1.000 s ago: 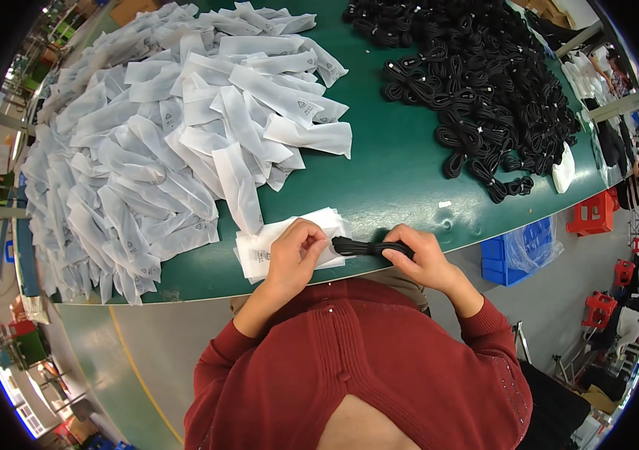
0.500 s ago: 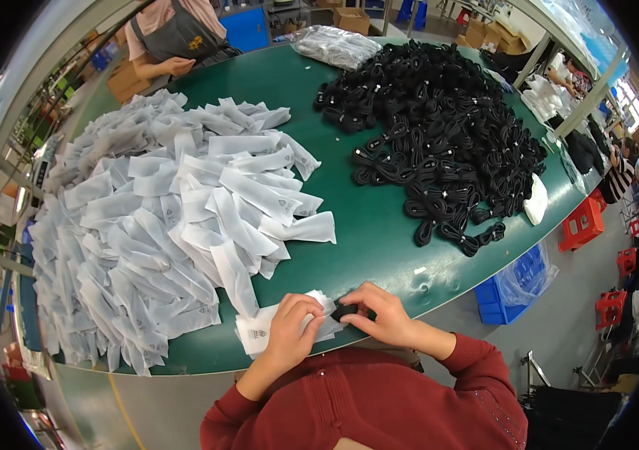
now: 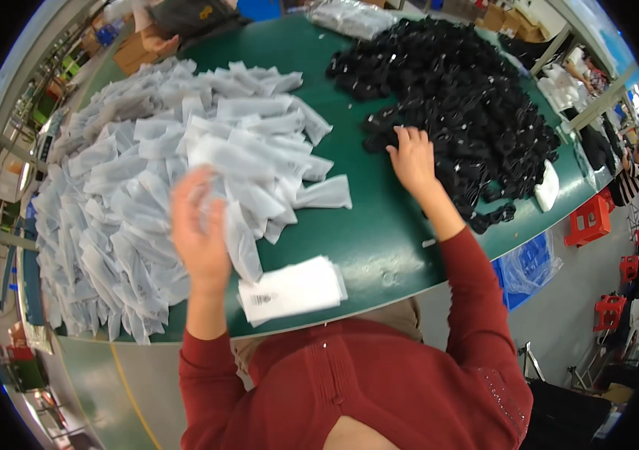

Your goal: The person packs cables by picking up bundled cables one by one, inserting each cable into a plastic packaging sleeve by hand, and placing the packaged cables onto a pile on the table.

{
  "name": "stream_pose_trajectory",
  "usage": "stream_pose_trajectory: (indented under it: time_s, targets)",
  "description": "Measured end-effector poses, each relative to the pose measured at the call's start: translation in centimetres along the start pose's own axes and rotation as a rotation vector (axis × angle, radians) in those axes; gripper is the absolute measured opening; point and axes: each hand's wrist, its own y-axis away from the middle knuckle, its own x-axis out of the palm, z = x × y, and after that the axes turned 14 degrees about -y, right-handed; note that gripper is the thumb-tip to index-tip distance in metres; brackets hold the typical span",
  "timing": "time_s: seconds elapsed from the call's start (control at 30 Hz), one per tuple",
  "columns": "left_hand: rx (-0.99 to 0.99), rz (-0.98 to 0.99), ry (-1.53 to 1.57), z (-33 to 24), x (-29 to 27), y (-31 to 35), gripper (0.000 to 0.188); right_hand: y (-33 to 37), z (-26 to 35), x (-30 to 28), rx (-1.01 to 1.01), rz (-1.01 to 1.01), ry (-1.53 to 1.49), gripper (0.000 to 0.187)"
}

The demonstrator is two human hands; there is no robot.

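Observation:
My left hand (image 3: 201,229), smeared by motion, is over the near edge of a large heap of frosted white bags (image 3: 136,195). Its thumb and fingers are apart, and nothing shows between them. One bag just beyond it is blurred. My right hand (image 3: 414,161) reaches out to the near left edge of a pile of bundled black cords (image 3: 477,97). Its fingers are stretched onto the bundles with the thumb apart; I cannot see a bundle inside the hand. Between my arms, a stack of flat white bags (image 3: 297,289) lies at the table's front edge.
The green table (image 3: 368,217) carries both piles. A clear plastic package (image 3: 353,19) lies at the far edge, and a white bag (image 3: 547,186) at the right edge. A blue crate (image 3: 525,274) and a red stool (image 3: 588,221) stand on the floor. Another person's hand (image 3: 158,41) shows at far left.
My hands have parted from the flat stack, where they held a small black item at a white bag. The left moved to the bag heap, the right to the cords. The view has shifted.

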Motion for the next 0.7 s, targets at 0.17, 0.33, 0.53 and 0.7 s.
stream_pose_trajectory:
  time_s: [0.17,0.33,0.53,0.7]
  targets:
    - [0.071,0.561,-0.110,0.0,1.2,10.3,0.022,0.0,-0.1,0.2,-0.091,-0.096,-0.047,0.025]
    - [0.164,0.673,-0.231,-0.5,2.6,14.2,0.031,2.7,2.9,-2.9,0.375,0.024,-0.654,0.021]
    - [0.247,0.624,-0.390,-0.7,3.4,15.2,0.020,10.4,9.7,-8.7,0.409,0.306,-1.039,0.017]
    - [0.185,0.582,-0.407,-0.8,3.2,14.7,0.015,14.2,11.3,-10.9,0.168,0.388,-0.920,0.016]
